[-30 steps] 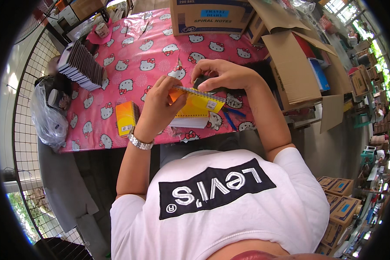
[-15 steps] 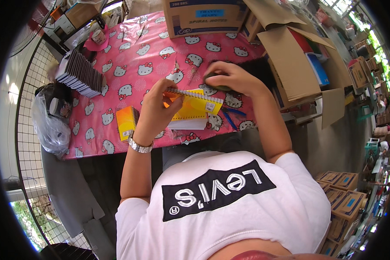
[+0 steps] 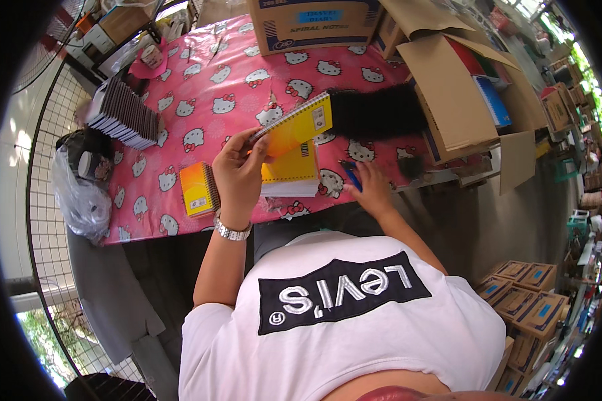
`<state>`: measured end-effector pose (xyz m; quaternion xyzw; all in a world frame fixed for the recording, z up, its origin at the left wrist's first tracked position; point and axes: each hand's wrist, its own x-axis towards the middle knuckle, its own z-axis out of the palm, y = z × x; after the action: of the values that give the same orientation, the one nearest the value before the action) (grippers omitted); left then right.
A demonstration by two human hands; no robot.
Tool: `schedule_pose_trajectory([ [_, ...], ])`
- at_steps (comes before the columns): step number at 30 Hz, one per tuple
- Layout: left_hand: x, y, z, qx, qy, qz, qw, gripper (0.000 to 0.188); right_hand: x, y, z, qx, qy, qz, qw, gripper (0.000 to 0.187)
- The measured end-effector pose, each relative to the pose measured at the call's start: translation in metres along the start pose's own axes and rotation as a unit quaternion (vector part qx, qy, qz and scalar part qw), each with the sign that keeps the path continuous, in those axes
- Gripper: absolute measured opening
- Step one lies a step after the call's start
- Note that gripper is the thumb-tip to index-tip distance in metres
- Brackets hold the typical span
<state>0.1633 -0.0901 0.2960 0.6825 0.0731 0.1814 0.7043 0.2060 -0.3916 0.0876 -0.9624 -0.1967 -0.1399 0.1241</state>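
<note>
A yellow and orange spiral notebook (image 3: pixel 299 125) is held up at its left end by my left hand (image 3: pixel 242 160), its wire-bound edge along the top. Beneath it lies a stack of yellow-covered sheets (image 3: pixel 289 175) with white pages at the near side. My right hand (image 3: pixel 373 189), at the near table edge, has its fingers closed on blue-handled pliers (image 3: pixel 352 175). Beyond it spreads a mass of black binding wires or bristles (image 3: pixel 378 112); which, I cannot tell. Left of my left wrist are small orange and yellow spiral notebooks (image 3: pixel 196 190).
A row of dark-edged spiral notebooks (image 3: pixel 122 113) stands at the left of the pink patterned table (image 3: pixel 201 113), above a plastic bag (image 3: pixel 80 194). A cardboard box (image 3: pixel 318 28) sits at the back. An open carton (image 3: pixel 448 100) with notebooks stands right.
My right hand has left a dark object near the black mass and come nearer to the pliers, which have turned. The notebook in my left hand has tilted, its right end rising.
</note>
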Motion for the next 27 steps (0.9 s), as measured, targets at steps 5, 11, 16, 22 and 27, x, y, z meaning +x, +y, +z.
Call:
schedule_pose_trajectory([
  [5,0.0,-0.001,-0.001,-0.009,0.011,0.039,0.999,0.021,0.015,-0.013,-0.021,0.19,-0.086,0.081,0.975,0.058],
  [11,0.001,-0.008,-0.003,0.03,0.006,0.021,0.999,0.018,0.071,-0.091,-0.159,0.396,0.117,-0.09,0.906,0.05],
  [16,0.005,-0.008,-0.001,0.053,-0.014,0.073,0.996,0.016,0.1,-0.137,-0.176,0.373,0.072,-0.2,0.903,0.053],
  [22,0.007,-0.02,-0.008,0.01,-0.003,0.08,0.997,0.017,0.106,-0.158,-0.187,0.283,0.083,-0.234,0.927,0.051],
  [27,0.0,-0.019,-0.011,0.121,0.02,0.13,0.984,0.019,0.106,-0.158,-0.195,0.359,-0.052,-0.188,0.913,0.047],
])
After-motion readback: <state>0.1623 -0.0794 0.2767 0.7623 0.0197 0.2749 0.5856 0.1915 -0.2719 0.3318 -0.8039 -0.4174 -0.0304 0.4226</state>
